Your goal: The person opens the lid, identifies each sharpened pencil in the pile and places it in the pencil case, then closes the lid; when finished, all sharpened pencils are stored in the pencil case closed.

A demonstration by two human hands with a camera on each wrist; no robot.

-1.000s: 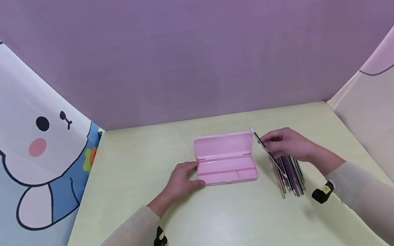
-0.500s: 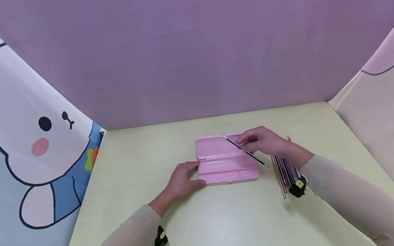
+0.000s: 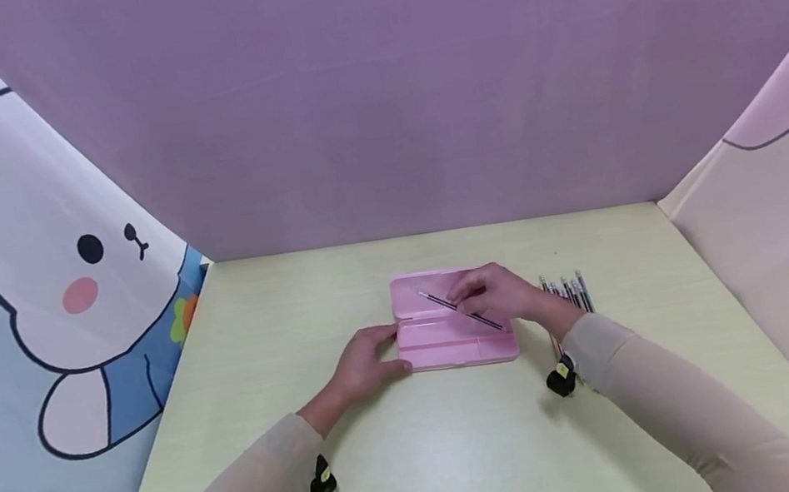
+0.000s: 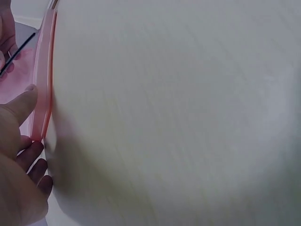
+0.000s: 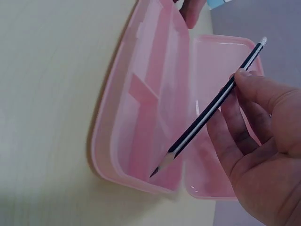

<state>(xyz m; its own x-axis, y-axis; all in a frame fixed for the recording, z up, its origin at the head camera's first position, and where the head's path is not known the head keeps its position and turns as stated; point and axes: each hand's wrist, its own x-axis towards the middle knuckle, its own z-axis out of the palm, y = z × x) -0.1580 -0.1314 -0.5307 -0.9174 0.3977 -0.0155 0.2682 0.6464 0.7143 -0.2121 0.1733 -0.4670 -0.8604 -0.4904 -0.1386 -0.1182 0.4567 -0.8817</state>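
Observation:
A pink pencil case lies on the table with its lid raised back and no pencils visible in its compartments. At its left end my left hand holds the case, thumb at the front corner and fingers at the end. Over the case, my right hand pinches a dark pencil with pale stripes between thumb and fingers. Its white eraser end points up and left; the sharpened tip slants down above the small right compartment in the right wrist view.
Several pencils lie in a bundle on the table right of the case, partly hidden under my right forearm. A purple wall rises behind the pale table. Printed cloths hang on both sides.
My right hand has carried the pencil leftward from the bundle to over the pencil case, and the pencil now lies at a flatter slant. My left hand has stayed at the case's left end.

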